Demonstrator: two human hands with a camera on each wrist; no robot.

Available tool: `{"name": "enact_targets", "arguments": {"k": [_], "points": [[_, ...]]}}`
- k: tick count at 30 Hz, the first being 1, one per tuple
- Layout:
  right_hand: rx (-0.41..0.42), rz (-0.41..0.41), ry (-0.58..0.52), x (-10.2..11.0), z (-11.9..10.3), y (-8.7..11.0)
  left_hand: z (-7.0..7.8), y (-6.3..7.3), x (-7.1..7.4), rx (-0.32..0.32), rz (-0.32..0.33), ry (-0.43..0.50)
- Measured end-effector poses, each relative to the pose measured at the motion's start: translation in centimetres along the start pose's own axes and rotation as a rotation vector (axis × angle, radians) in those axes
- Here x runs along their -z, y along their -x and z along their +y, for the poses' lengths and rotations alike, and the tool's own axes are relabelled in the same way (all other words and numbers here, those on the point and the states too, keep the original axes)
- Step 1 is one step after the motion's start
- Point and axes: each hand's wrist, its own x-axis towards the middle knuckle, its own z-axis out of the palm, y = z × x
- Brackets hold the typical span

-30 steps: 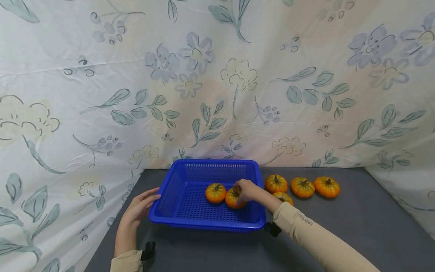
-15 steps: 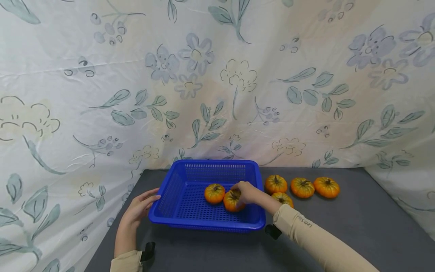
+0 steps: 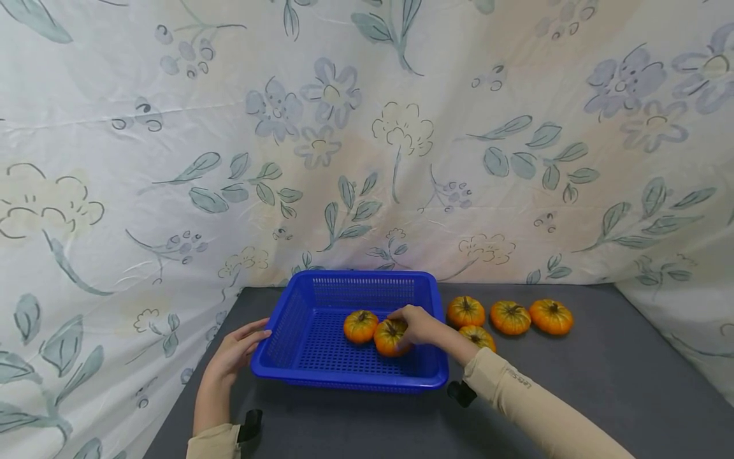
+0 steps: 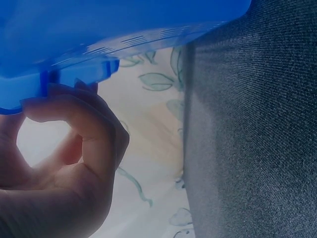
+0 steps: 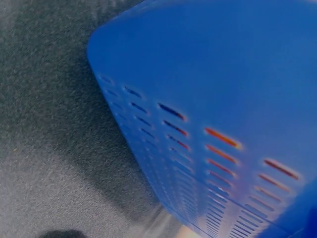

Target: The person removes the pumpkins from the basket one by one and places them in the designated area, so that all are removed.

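Inside the blue plastic basket, my right hand holds a small orange pumpkin from its right side, with fingers over the top near the stem. Another pumpkin sits just left of it on the basket floor. My left hand grips the basket's left rim; the left wrist view shows its curled fingers at the edge of the rim. From the right wrist, the basket wall hides the right hand, and orange shows through the slots.
On the dark grey table, several more pumpkins stand right of the basket, among them one at the far right and one partly behind the right forearm. A flowered cloth hangs behind and on both sides.
My right hand has shifted slightly left with its pumpkin, and the pumpkin beside it has moved slightly left too. The left hand stays at the rim.
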Motion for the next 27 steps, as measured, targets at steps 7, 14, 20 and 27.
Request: {"name": "enact_targets", "arguments": {"k": [7, 14, 20, 27], "points": [[0.031, 0.001, -0.022, 0.5, -0.1, 0.7, 0.0, -0.2, 0.0, 0.01, 0.001, 0.022], [0.118, 0.018, -0.061, 1.6, 0.3, 1.5, 0.1, -0.1, 0.0, 0.006, -0.007, 0.031], [0.173, 0.019, -0.141, 2.8, 0.7, 2.3, 0.2, 0.0, 0.0, -0.014, -0.006, 0.016], [0.167, 0.022, -0.209, 4.3, 1.1, 3.3, 0.1, 0.0, 0.1, -0.011, -0.005, 0.008]]}}
